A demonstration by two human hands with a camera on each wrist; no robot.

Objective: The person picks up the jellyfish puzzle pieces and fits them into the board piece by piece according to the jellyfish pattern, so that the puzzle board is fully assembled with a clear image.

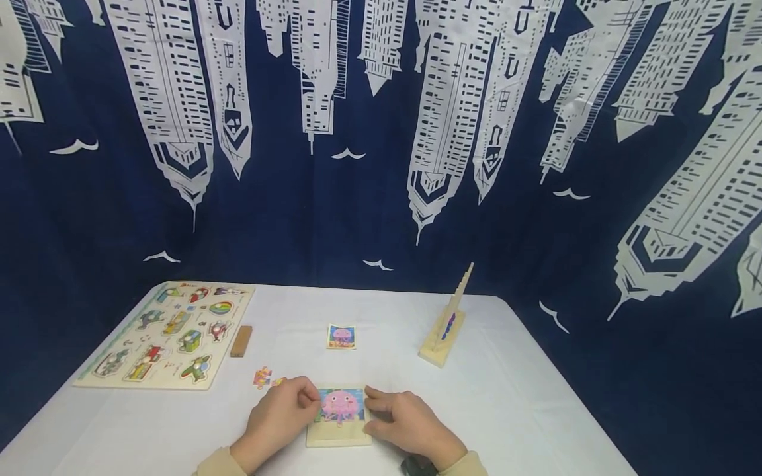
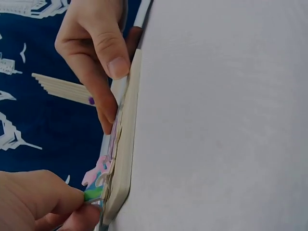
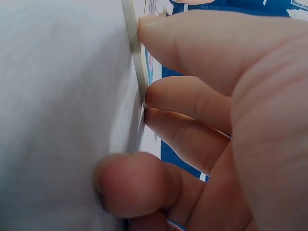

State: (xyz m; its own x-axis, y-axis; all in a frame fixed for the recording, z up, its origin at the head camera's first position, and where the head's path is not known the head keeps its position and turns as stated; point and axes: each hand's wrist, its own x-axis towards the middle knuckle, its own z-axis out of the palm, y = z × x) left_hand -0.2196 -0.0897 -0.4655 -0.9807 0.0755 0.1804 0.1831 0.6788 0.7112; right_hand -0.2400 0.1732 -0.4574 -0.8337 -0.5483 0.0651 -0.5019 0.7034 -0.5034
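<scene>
A pink octopus jigsaw (image 1: 341, 400) covers the far part of a flat wooden tray (image 1: 338, 436).

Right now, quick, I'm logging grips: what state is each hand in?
Left hand: closed, pinching a puzzle piece.
Right hand: open, touching the edge of the puzzle board.

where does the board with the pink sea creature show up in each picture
Head: the board lies low, just left of centre.
Left wrist: the board is nearly edge-on, slanting down left of centre.
Right wrist: the board, mostly its pale edge, near the top, left of centre.
Shared landmark: the right hand touching it.
</scene>
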